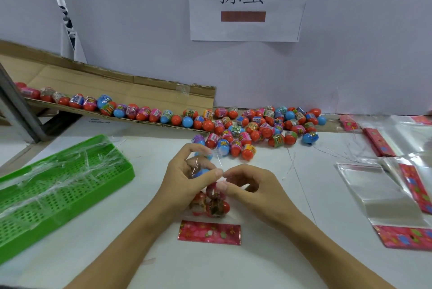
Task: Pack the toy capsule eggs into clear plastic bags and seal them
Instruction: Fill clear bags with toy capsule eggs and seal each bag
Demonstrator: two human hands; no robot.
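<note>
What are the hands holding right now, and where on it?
Both the left hand and right hand pinch the open top edge of the clear bag, which already contains several eggs.

The filled bag (211, 204) is taken as landmark on the bench (268, 253); loose eggs (257, 127) are heaped behind it; a tray (58, 185) is set to its left; empty bags (383, 195) are laid to its right.

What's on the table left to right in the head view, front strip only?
green perforated tray → left hand → right hand, both gripping the bag of eggs → empty clear bags with pink headers
</note>
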